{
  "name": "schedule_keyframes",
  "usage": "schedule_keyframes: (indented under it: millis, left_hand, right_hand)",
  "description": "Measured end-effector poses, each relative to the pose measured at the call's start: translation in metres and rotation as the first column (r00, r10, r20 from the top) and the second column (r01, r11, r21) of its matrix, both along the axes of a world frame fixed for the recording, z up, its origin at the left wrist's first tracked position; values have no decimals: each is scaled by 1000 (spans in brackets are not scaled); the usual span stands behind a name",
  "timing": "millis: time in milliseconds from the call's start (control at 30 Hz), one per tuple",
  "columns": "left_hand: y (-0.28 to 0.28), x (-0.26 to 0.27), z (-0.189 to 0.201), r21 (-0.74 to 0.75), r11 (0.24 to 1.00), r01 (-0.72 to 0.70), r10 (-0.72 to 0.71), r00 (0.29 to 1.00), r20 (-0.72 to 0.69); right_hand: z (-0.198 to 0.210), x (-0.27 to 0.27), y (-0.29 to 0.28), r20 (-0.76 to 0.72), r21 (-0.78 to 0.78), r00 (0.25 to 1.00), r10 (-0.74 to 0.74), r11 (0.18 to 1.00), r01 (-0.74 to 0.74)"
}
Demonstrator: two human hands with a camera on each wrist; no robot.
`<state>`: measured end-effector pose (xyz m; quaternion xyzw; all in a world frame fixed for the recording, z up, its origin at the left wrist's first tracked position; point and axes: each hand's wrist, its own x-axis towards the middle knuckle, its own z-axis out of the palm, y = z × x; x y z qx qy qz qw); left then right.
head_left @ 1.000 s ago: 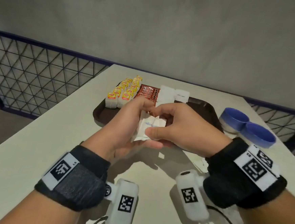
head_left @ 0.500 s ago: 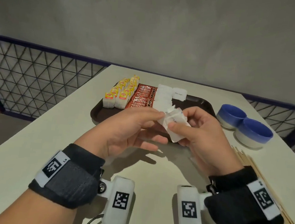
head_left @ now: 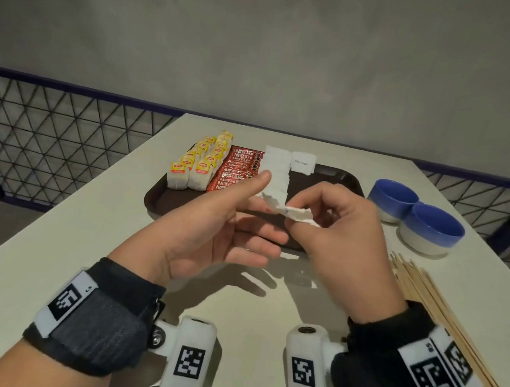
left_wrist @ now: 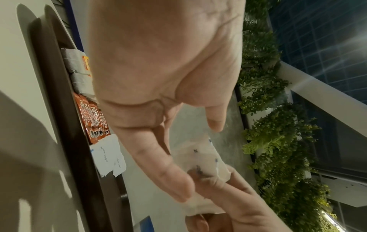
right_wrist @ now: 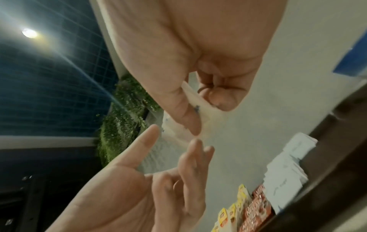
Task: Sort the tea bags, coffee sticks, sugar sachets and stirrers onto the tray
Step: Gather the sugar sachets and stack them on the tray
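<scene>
My right hand (head_left: pixel 291 219) pinches a small bunch of white sugar sachets (head_left: pixel 299 212) between thumb and curled fingers, above the near edge of the dark brown tray (head_left: pixel 345 177). My left hand (head_left: pixel 266 209) is beside it with thumb raised and fingers relaxed; in the left wrist view one of its fingers (left_wrist: pixel 170 177) touches the sachets (left_wrist: pixel 204 157). On the tray lie rows of yellow-tagged tea bags (head_left: pixel 196 170), red coffee sticks (head_left: pixel 237 170) and white sugar sachets (head_left: pixel 277 164). Wooden stirrers (head_left: pixel 440 305) lie on the table at the right.
Two blue-and-white bowls (head_left: pixel 393 198) (head_left: pixel 434 230) stand on the table right of the tray. The right half of the tray is bare. A black mesh railing (head_left: pixel 53 137) runs behind the table's left edge.
Both hands held the sachets a second ago. The left hand has since opened and lifted its thumb off, and the right hand now holds them alone, turned flatter.
</scene>
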<state>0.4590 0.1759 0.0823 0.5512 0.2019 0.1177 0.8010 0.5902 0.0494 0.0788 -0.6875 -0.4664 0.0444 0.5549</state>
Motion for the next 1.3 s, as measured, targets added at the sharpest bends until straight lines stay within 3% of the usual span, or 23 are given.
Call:
schedule_keyframes:
  millis: [167,300,400,533,633,700,933,1200,1300]
  left_hand:
    - [-1,-1,-2,24,1000,20,-20,999,26]
    - [0,1,-3,12,996,-91,91,995,30]
    - [1,0,-1,-1,984,-176,176,983,58]
    - [0,-1,1,41,980,-196,192,978,83]
    - [0,-2,-1,51,985,-167,161,982,98]
    - [1,-1,-1,55,985,-164,157,982,103]
    - [6,-3,2,-36,964,-262,265,957,121]
    - [5,-1,0,-16,982,-191,191,976,108]
    - [4,0,-1,2,978,-208,207,974,96]
  right_hand:
    - [4,-5,-1,46,-52,999,12,999,-10]
    - [5,-7,-2,23,-95,999,49,994,-47]
    - [5,-8,-1,-77,-53,995,63,996,-67]
    - [6,-4,1,-255,-57,966,-36,998,23]
    - [6,-5,0,-371,-100,926,73,988,-118]
    - [6,-6,-1,-445,-24,882,156,982,-186]
    - [8,-2,-4,-546,75,812,205,978,-197]
    - [8,-2,-5,-496,30,851,175,982,-185]
    - [8,3,-8,-375,-34,919,120,989,-143]
